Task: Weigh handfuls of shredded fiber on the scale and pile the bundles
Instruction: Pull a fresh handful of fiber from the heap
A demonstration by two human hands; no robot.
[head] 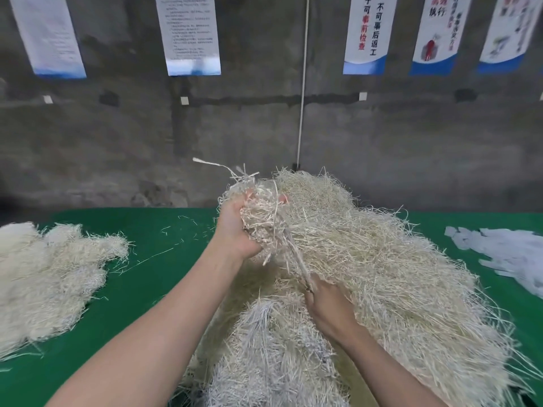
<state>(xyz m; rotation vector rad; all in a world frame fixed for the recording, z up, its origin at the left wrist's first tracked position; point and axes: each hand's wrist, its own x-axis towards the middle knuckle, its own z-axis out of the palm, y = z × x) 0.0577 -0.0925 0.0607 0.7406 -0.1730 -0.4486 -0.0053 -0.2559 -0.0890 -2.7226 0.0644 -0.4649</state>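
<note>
Clutching fiber handful — left hand

Rough grey concrete wall, stained dark in patches. Row of paper posters hung along top, blue lower edges. White cord runs down wall. Green tabletop below.

One wide-angle view, worn on the person's head, faces forward and down across a green surface toward a grey wall, with the fibre heap close beneath the camera.
</note>
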